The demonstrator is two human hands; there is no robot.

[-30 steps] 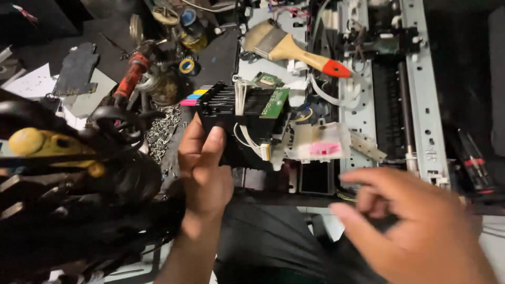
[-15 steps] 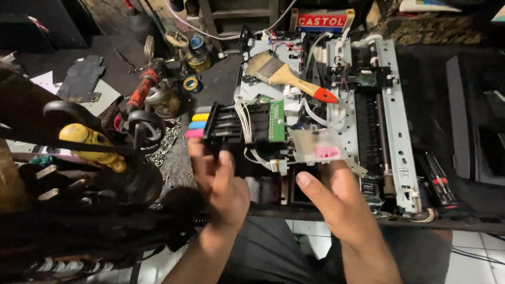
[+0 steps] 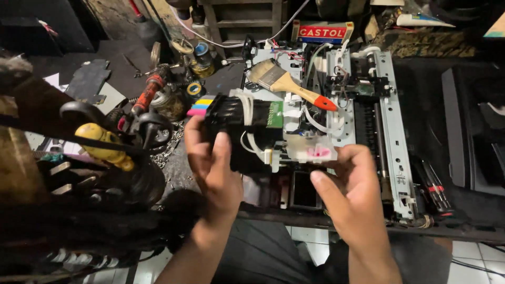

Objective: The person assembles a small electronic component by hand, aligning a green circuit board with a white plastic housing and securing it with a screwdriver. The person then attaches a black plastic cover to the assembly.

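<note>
Gripping black cartridge carriage (image 3: 236, 131), left hand (image 3: 213, 168), right hand (image 3: 352, 184) covering its underside

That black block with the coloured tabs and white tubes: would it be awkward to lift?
Probably. The black plastic cartridge block looks rigid and the left hand grips it bare, but its white tubes seem floppy and likely snag. The green circuit board looks fragile.
</note>
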